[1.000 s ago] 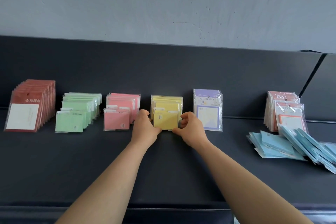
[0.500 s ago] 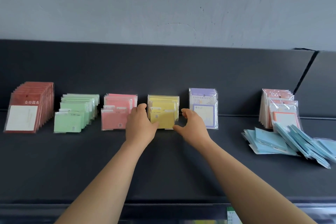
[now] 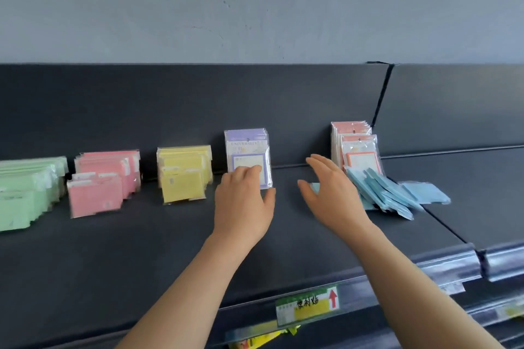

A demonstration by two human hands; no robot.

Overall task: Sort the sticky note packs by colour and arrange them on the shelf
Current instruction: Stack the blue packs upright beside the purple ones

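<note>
- Head view: you face a dark, matte shelf point(image 3: 141, 249) with a dark back panel point(image 3: 170, 99) of the same finish, under a grey plastered wall point(image 3: 255, 8).
- The sticky note packs stand on the shelf in rows by colour, all flat squares in glossy clear sleeves: green packs point(image 3: 25, 190) at the far left, then pink packs point(image 3: 105, 178), then yellow packs point(image 3: 184, 176).
- The purple packs point(image 3: 246, 147) are taller, stand upright against the back panel, and have a white panel printed on the front.
- Your left grip point(image 3: 245, 201) has its fingers laid on the lower front of the foremost purple pack, thumb spread out by the bottom right corner; it is not clenched round it.
- Your right grip point(image 3: 329, 193) is released, fingers straight and apart, above the shelf between the purple packs and the blue ones.
- The blue packs point(image 3: 391, 193) lie toppled in a loose, overlapping fan on the shelf, one flat piece apart at the right.
- Orange-bordered packs point(image 3: 357, 150) stand upright just behind the blue ones.
- A green and yellow price label point(image 3: 307, 306) with a red arrow sits in the shiny plastic front rail.
</note>
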